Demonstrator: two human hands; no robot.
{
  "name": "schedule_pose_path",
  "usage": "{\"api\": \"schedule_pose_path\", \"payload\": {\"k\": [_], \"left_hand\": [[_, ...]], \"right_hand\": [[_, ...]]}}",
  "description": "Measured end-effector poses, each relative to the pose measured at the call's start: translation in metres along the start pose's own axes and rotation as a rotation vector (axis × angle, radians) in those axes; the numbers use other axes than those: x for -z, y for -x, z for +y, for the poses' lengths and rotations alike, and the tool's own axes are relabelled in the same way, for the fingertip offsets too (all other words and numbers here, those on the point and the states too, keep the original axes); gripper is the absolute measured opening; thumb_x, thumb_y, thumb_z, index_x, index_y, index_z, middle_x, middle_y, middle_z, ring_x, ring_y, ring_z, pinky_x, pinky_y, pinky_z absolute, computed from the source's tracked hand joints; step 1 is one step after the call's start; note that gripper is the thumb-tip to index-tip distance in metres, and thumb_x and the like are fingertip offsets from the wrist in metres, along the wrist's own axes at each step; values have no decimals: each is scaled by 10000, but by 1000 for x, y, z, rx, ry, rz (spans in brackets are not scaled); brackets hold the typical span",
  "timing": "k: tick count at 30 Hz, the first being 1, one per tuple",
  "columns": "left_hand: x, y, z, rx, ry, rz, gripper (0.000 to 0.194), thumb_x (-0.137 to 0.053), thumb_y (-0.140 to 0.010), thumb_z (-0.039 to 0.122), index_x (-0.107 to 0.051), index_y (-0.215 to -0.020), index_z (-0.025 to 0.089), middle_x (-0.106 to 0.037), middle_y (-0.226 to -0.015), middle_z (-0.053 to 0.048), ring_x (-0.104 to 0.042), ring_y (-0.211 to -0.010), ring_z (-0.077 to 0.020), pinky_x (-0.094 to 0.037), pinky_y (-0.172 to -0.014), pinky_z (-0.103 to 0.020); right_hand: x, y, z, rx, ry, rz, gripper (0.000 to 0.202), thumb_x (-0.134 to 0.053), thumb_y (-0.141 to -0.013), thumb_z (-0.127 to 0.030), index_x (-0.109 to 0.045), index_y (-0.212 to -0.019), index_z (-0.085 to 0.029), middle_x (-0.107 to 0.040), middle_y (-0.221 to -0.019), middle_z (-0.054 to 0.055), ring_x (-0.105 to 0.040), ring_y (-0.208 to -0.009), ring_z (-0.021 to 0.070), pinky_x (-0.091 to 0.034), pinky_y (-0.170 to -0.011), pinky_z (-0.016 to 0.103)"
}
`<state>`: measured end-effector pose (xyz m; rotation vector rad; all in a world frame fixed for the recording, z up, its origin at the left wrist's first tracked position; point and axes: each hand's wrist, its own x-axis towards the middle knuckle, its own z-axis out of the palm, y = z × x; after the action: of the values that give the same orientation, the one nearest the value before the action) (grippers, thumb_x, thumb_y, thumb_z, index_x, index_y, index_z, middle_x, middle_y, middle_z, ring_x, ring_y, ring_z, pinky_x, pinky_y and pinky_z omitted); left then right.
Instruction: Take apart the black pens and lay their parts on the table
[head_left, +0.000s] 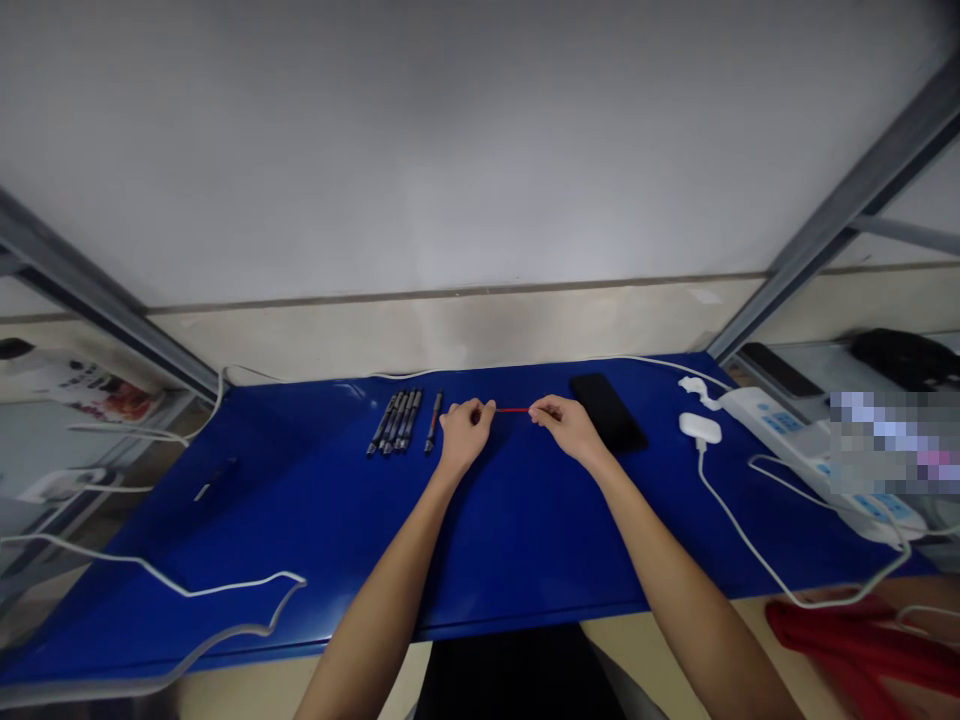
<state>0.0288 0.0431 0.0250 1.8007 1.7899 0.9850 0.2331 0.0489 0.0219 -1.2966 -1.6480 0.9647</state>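
Above the middle of the blue table, a thin red pen refill (514, 410) stretches level between my two hands. My left hand (466, 425) pinches its left end between thumb and fingers. The right end sits in the closed fingertips of my right hand (566, 422). Just left of my left hand lies a dark pen (434, 420) with a reddish part along its barrel. Farther left, several similar dark pens (394, 422) lie side by side. A black phone (608, 412) rests right beside my right hand.
A white earbud case (700, 429) with a cable sits on the right, near a white power strip (780, 420). White cable (187, 592) trails over the table's left side, where a small dark pen-like item (214, 480) lies. Metal posts (795, 240) and a wall bound the back.
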Motion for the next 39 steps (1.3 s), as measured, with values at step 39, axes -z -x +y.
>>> {"api": "schedule_pose_path", "payload": {"k": [39], "left_hand": [[0,-1,-2,-58,54,-1,435,-478,-927,503,-500,-627,190,-556,-618,13,-518,-726,-162,-296,-711,-285]], "right_hand": [[-1,1,-2,-60,-73,-11,294,-595,-850,-445,-705,-798,-178,-682,-732,54,-598,-672,170,-467,-657,311]]}}
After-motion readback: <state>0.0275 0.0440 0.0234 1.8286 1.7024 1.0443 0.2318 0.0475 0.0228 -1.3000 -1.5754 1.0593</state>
